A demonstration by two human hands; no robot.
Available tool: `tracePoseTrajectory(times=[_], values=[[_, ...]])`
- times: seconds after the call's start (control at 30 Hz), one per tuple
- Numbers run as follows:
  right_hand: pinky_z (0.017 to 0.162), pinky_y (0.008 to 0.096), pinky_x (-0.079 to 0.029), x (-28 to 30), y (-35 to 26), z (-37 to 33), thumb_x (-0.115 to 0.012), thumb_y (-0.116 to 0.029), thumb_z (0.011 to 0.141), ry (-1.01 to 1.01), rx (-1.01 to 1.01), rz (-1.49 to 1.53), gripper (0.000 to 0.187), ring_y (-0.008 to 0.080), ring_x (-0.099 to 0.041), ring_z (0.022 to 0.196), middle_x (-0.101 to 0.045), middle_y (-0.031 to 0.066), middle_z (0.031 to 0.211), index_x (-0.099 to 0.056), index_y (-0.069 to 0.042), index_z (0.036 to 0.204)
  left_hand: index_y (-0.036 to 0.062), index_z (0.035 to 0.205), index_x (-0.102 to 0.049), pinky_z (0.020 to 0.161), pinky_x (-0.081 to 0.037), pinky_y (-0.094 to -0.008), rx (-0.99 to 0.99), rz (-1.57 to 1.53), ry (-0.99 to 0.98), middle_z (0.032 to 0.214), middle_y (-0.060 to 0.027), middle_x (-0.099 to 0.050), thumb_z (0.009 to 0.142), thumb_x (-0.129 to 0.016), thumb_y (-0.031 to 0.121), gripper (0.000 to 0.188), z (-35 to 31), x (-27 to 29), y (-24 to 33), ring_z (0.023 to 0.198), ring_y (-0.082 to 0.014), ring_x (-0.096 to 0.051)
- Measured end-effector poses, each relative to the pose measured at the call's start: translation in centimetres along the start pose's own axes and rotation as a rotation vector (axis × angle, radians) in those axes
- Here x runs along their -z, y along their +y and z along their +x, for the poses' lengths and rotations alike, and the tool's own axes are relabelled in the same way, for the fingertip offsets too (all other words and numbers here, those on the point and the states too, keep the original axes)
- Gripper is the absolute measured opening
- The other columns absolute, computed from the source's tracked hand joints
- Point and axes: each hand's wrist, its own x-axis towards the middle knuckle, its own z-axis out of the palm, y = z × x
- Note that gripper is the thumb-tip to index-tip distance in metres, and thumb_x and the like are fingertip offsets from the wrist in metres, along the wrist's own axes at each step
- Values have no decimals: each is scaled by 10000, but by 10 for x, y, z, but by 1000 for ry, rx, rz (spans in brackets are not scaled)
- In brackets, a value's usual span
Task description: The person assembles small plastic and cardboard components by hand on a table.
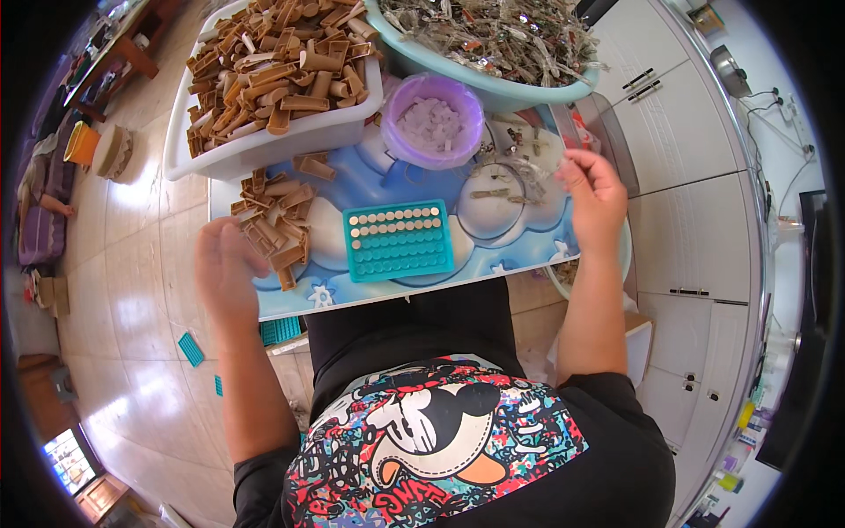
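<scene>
My left hand (pixel 227 268) is smeared by motion at the left edge of a small heap of brown plastic shell pieces (pixel 283 207); whether its fingers hold a piece is unclear. My right hand (pixel 596 194) hovers over the right side of the table, thumb and fingers pinched together; what they hold, if anything, is too small to name. Close to its fingertips lie thin wiry bits with clear strands (pixel 519 172). Between my hands sits a teal tray (pixel 400 264) of round pockets, its upper rows filled with small silvery round pieces (pixel 396 221).
A white bin (pixel 273 139) heaped with brown pieces stands at the back left. Beside it are a purple-lined bowl (pixel 475 132) of whitish translucent pieces and a pale green basin (pixel 528 94) of tangled wiry parts. White cabinets (pixel 687 211) border the right; teal trays (pixel 191 349) lie on the floor.
</scene>
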Motion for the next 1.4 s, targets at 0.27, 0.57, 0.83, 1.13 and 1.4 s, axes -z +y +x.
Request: tracePoseTrajectory(times=[0.27,0.57,0.83,1.13,1.4], values=[[657,205,-442,9,-39,34,-656,-131,841,40,114,220,197,75,-569,715,-633,21,830,-626,-4,989,37,1030,-584,464,-385,-176,140,-137,-395,707,5,-497,946,-461,133,177,-34,-60,22,540,-45,-469],[664,182,-437,-1,-31,35,-668,-103,828,-212,21,187,187,44,-542,729,-617,-2,818,-635,0,980,48,1079,-597,669,-480,-347,-602,147,-534,1062,-101,-570,797,-626,75,285,-22,-197,59,752,-256,-597],[713,200,-443,5,-9,38,-675,-130,828,-125,170,302,325,74,-543,799,-592,29,890,-567,12,1100,20,983,-618,636,-470,-322,-352,235,-660,809,-88,-639,799,-646,121,212,0,-253,44,692,-227,-598],[673,219,-452,-4,34,5,-647,-64,818,-232,-93,181,245,71,-533,763,-593,18,872,-577,-20,1049,-36,936,-613,556,-441,-263,139,-39,-669,761,-104,-659,820,-633,125,199,-1,-253,55,629,-113,-564],[711,194,-428,16,40,16,-594,-33,851,-8,-83,202,181,57,-517,777,-594,-1,872,-596,-17,1031,-15,937,-582,528,-397,-230,184,-57,-595,648,0,-557,836,-610,91,149,2,-252,48,567,-60,-455]])
